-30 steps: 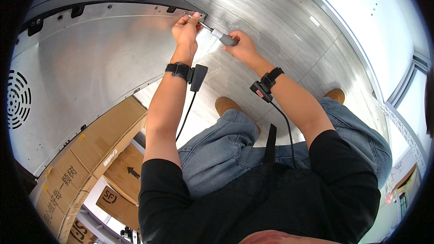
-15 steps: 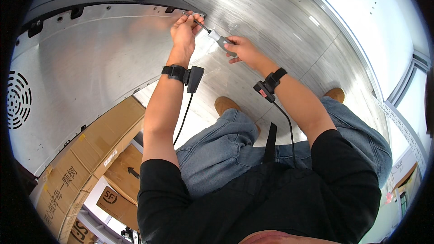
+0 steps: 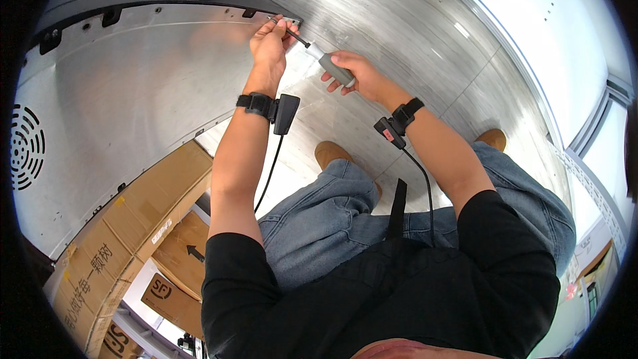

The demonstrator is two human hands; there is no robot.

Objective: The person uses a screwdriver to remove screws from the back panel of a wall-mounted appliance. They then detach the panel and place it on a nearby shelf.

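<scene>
A screwdriver [image 3: 337,70] with a grey handle and thin dark shaft slants up and left toward the far corner of a bare metal panel [image 3: 139,86]. My left hand [image 3: 268,46] is closed around the shaft near its tip, at the panel's edge. The fingers hide the tip and whatever it touches. On the handle, my right hand [image 3: 362,76] has its thumb on top and its fingers loosely curled below. Each wrist wears a black strap with a small cabled box.
Cardboard boxes [image 3: 176,173] stand below the panel at left. Small holes and dark clips line the panel's far edge, and round vent slots [image 3: 26,147] sit at its left. Grey wood-look floor [image 3: 399,20] lies beyond my hands. A white cabinet-like surface [image 3: 531,26] rises at right.
The fingers of my right hand have shifted on the handle and loosened a little, showing more of its end. My left hand stays at the panel corner.
</scene>
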